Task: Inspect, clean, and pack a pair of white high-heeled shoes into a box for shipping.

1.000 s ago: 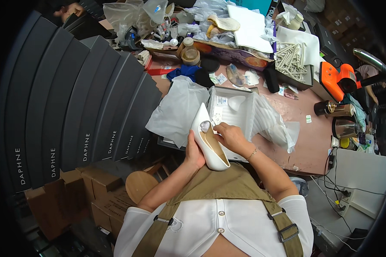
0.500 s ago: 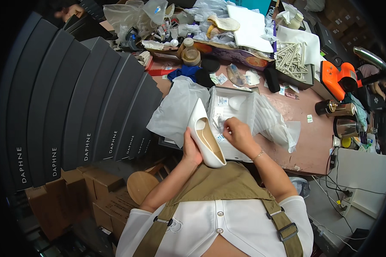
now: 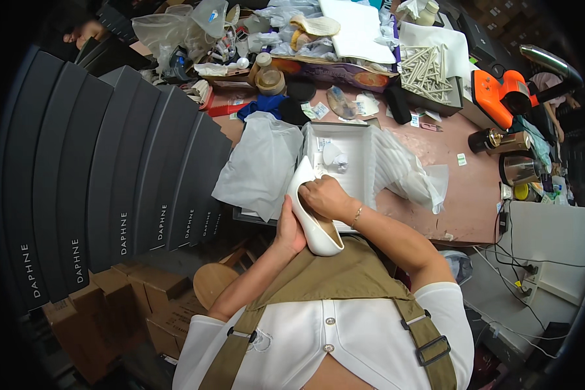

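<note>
A white pointed-toe pump [image 3: 324, 242] rests against my apron, its toe pointing away from me. My left hand [image 3: 290, 229] is closed around its left side. The fingers of my right hand [image 3: 329, 197] are bent down into the shoe's opening; whatever they hold, if anything, is hidden there. Beyond the shoe, an uncovered shoe box [image 3: 359, 133] contains a small crumpled white piece [image 3: 335, 156] and a small printed slip. White tissue paper [image 3: 261, 162] spreads out left of the box. To the right of it lies a ribbed white wrapping sheet [image 3: 403, 170].
Tall stacks of dark shoe boxes [image 3: 104, 175] stand at the left, with brown cartons [image 3: 156, 292] below. A tray of white sticks [image 3: 428, 71], an orange tool [image 3: 494, 97] and a metal cup [image 3: 520, 168] line the far and right side of the table [image 3: 429, 224].
My right hand has moved left from over the box into the shoe's opening. My left hand keeps its hold on the pump. The view has shifted slightly.
</note>
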A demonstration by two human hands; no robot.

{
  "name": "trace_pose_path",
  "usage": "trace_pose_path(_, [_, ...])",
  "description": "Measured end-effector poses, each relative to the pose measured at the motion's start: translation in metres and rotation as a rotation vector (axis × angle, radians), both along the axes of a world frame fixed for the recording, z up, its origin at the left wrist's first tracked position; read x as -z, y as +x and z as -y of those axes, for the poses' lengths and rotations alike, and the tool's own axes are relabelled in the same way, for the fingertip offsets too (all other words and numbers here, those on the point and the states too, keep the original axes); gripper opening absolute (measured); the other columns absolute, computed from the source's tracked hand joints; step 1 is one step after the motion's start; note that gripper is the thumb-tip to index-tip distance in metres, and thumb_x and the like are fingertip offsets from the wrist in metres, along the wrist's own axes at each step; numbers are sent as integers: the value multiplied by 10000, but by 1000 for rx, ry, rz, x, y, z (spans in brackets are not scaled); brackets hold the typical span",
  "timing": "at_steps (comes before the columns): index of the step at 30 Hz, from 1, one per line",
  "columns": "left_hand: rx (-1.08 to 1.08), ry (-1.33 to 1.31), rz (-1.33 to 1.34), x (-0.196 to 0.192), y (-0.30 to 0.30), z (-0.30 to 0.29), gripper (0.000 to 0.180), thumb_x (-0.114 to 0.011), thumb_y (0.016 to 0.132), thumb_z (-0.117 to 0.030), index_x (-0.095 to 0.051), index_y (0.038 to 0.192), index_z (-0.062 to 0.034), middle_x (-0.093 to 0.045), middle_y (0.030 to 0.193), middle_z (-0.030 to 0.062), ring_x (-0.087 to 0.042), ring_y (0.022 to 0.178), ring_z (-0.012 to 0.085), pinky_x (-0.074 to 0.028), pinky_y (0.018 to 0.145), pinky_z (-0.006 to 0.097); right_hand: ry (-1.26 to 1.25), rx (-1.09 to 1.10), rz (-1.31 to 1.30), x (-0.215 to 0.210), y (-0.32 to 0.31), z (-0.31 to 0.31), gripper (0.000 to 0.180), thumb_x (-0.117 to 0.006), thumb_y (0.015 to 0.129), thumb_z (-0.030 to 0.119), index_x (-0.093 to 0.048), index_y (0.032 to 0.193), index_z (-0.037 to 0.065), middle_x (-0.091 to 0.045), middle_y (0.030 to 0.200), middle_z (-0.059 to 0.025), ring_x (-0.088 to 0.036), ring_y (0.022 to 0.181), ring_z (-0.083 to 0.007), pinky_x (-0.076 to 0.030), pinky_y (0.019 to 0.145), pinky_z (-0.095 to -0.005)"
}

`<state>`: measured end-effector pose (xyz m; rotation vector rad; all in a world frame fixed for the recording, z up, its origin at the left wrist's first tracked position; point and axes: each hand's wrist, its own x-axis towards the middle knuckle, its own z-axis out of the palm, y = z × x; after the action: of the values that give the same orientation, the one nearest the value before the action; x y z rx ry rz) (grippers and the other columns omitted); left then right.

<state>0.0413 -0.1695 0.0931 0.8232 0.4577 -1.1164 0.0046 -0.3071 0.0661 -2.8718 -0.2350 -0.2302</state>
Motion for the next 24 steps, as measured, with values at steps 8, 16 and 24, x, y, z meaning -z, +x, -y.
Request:
trace_pose_path(8, [-72, -1, 48, 16, 20, -7, 603, -311, 972, -520, -398, 1351, -59, -471, 1328, 124, -473, 1204, 272, -380, 1031, 408, 365, 314, 43, -31, -27, 19, 347, -567, 866, 269, -554, 1088, 2, -626, 903, -149, -605, 858, -331, -419, 860, -463])
trace_pose_path(16, [2, 70, 191, 19, 9, 0, 613, -241, 977, -555, -283, 1385, -99, -369, 1398, 124, -387, 1281, 246, -337, 1068, 394, 691, 246, -384, -1, 23, -22, 544, -265, 967, 500, -488, 1024, 7, -489, 1144, -200, -472, 1086, -387, -179, 1064, -571])
trace_pose_path(24, [392, 70, 534, 13, 91, 10, 634, -441, 951, -502, -275, 1429, -120, -465, 1266, 104, -484, 1123, 208, -416, 938, 380, 811, 105, -461, -39, 13, -26, 683, -200, 953, 582, -472, 1148, -13, -481, 1151, -249, -430, 1170, -413, -179, 1059, -576])
